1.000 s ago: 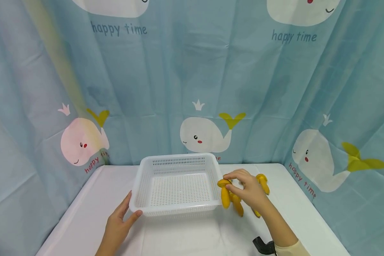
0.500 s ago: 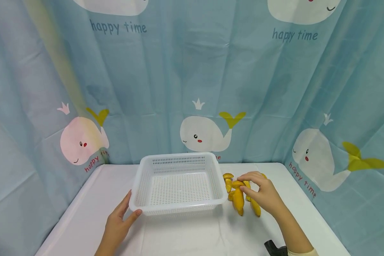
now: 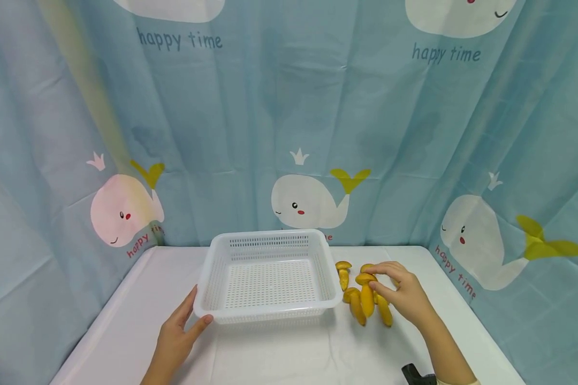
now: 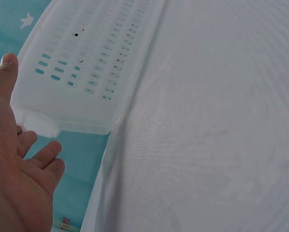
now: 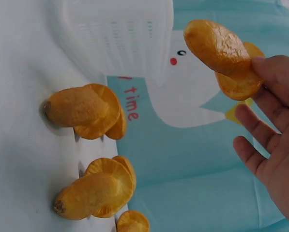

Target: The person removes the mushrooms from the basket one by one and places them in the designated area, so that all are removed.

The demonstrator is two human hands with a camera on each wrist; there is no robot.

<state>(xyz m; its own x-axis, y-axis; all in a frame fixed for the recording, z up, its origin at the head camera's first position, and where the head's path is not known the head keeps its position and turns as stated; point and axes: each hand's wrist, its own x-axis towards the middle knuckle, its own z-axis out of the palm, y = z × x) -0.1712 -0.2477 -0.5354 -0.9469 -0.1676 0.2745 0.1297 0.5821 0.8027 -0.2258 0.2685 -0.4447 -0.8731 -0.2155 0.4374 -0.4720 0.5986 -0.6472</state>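
My right hand (image 3: 407, 294) pinches a yellow mushroom (image 3: 367, 299) by its cap, stem hanging down, above the table right of the white basket. In the right wrist view, the thumb and index finger of this hand (image 5: 284, 130) hold the mushroom (image 5: 217, 48) clear of the table, its other fingers loosely bent. My left hand (image 3: 175, 337) holds the front left corner of the perforated white plastic basket (image 3: 270, 311). In the left wrist view, its thumb lies along the front of the basket (image 4: 62, 106), and the fingers are at the end, partly hidden.
Several more yellow mushrooms lie right of the basket, among them one by its wall (image 3: 343, 272) and one nearer the front (image 3: 357, 307). Others are partly behind my right hand. A blue whale-print curtain (image 3: 308, 123) surrounds the white table (image 3: 274, 358).
My right hand has moved right, away from the basket's right edge, with the mushroom in its pinch. The left hand and the basket have stayed put.
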